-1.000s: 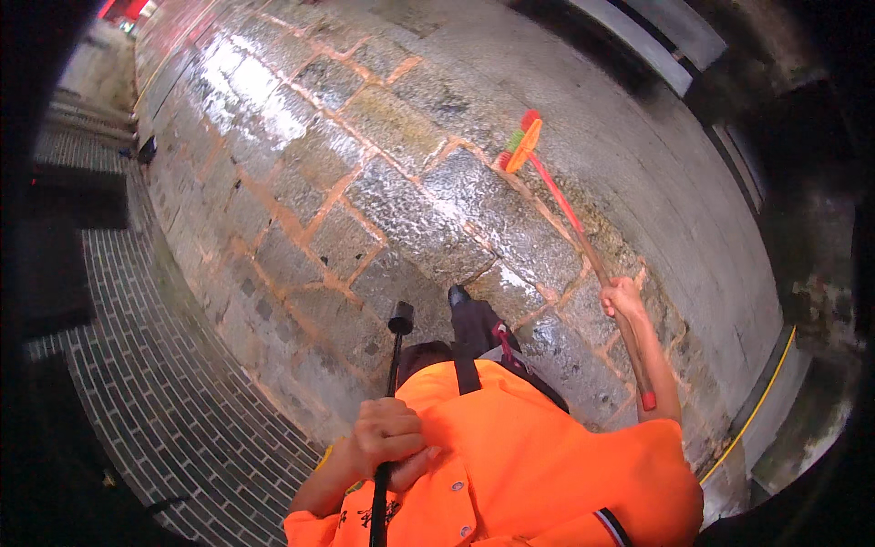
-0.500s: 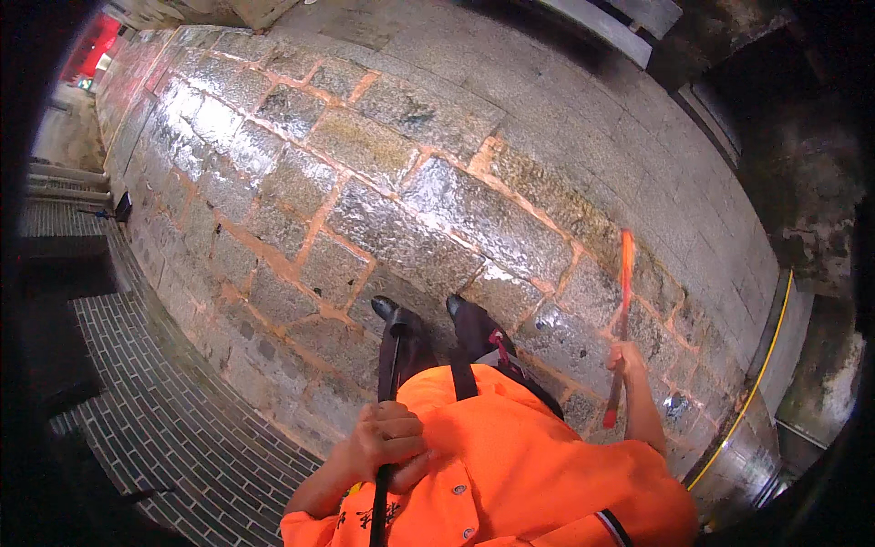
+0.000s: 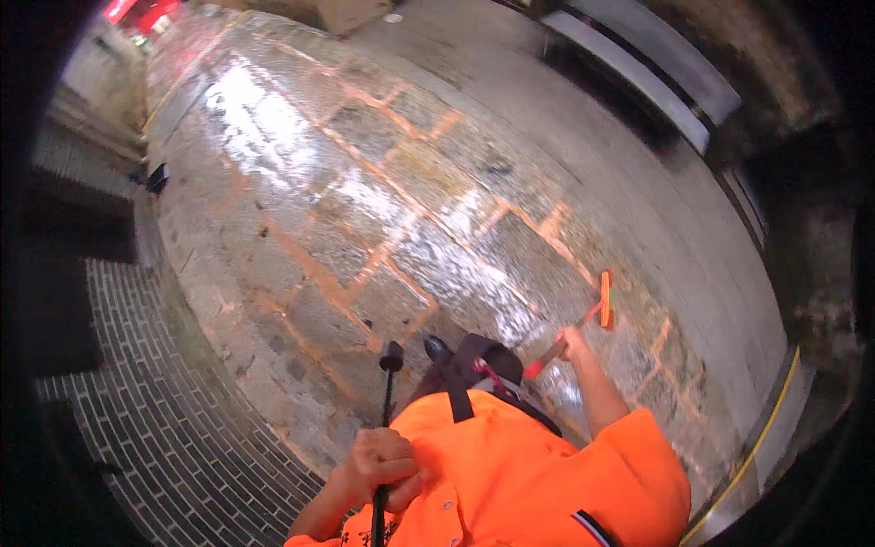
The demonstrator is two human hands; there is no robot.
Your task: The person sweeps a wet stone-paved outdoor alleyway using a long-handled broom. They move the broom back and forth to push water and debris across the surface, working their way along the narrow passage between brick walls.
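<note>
My left hand (image 3: 383,463) is wrapped round a black pole (image 3: 388,387) held in front of my body. The pole's thicker dark end points away over the paving, and its lower part runs out of view. Out to the right, my right hand (image 3: 572,344) grips an orange-red stick-like tool (image 3: 606,299) above the ground. One end, bright red, sticks out to the left of the fist; the orange end lies beyond the knuckles. Its exact kind does not show. My orange shirt (image 3: 529,474) and a dark shoe (image 3: 437,348) are below.
Wet stone paving (image 3: 365,128) with orange joints shines ahead. To the right lies a smoother grey strip (image 3: 656,201), with a pale ledge (image 3: 638,73) beyond it. A yellow line (image 3: 756,448) runs at lower right, and a grey brick surface (image 3: 182,428) is at left.
My right hand has swung left and forward, and the tool has turned at a slant. The black pole's thick end now shows apart from my legs. The whole view has shifted.
</note>
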